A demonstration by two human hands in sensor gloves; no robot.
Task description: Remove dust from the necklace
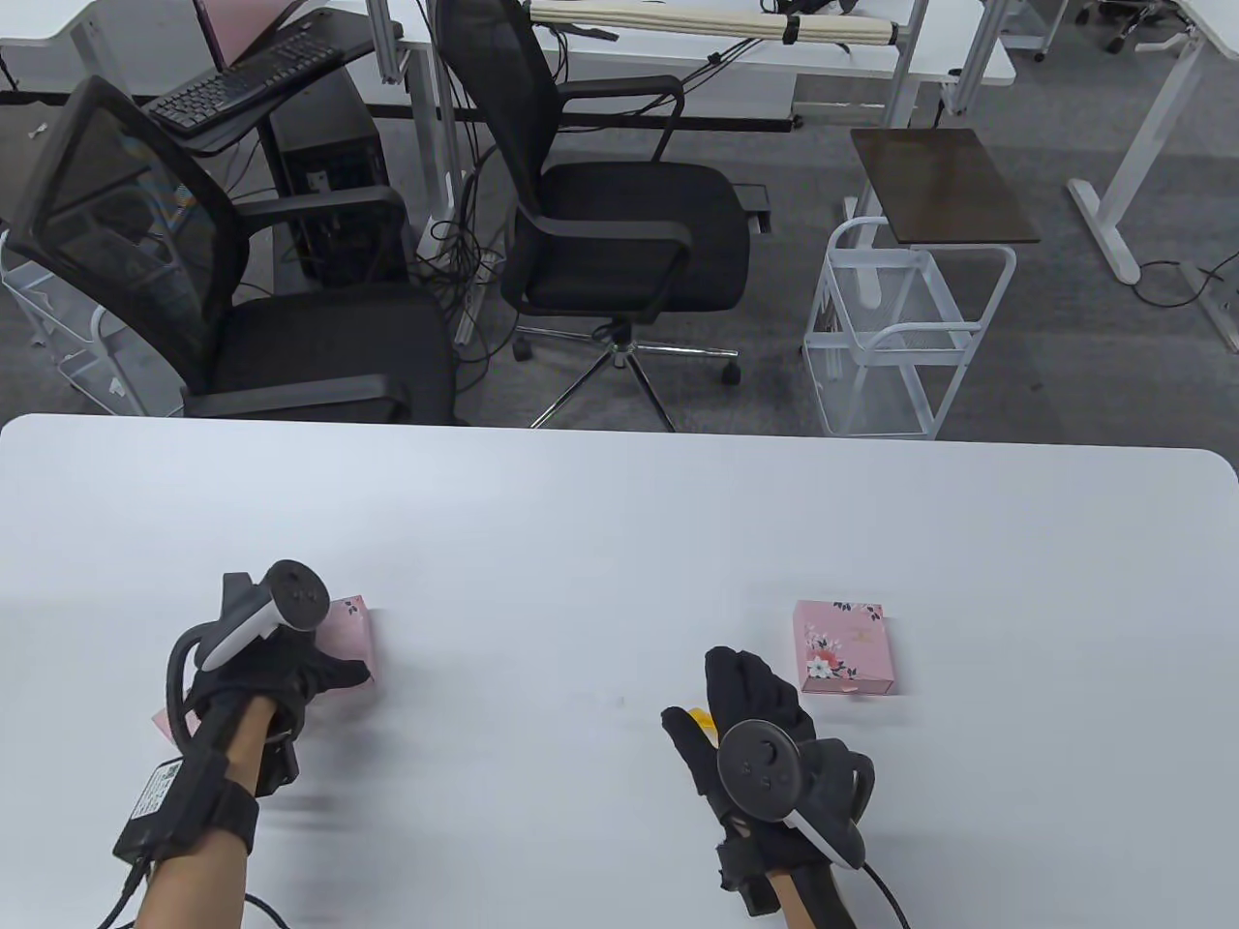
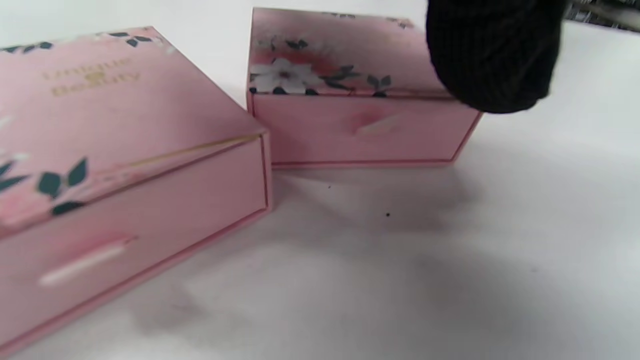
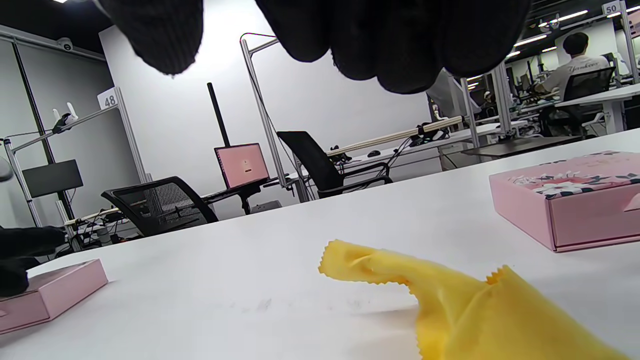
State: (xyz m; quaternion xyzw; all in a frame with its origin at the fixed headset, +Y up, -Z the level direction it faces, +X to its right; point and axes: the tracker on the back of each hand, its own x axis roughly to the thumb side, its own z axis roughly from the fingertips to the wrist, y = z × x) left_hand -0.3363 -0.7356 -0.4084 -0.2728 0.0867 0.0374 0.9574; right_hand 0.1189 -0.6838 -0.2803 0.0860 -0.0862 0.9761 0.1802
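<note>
Table view: no necklace is seen in any frame, so its location cannot be told. Three pink boxes are visible, all with drawers pushed in. One floral pink box (image 1: 844, 646) lies on the white table (image 1: 619, 523) to the right, just beyond the right hand (image 1: 750, 721) and apart from it. Two more pink boxes are seen close together under the left hand (image 1: 266, 682): a near box (image 2: 115, 170) and a far box (image 2: 350, 95), almost touching at one corner in the left wrist view. One left fingertip (image 2: 495, 55) is seen over the far box's top right edge; actual contact cannot be confirmed. From above, the left hand is seen lying across a box (image 1: 350, 639), fingers bent over it. Whether it is gripped or only rested on cannot be told.

A yellow cloth (image 3: 450, 310) with zigzag edges is seen crumpled on the table below the right hand, only a small corner (image 1: 699, 718) showing from above beside the thumb. In the right wrist view the right fingers (image 3: 395, 40) are seen hanging above the cloth, spread and not pinching it.

Beyond the table, two black office chairs (image 1: 619, 213), a white wire cart (image 1: 900, 329) and a keyboard (image 1: 237, 82) are seen.
</note>
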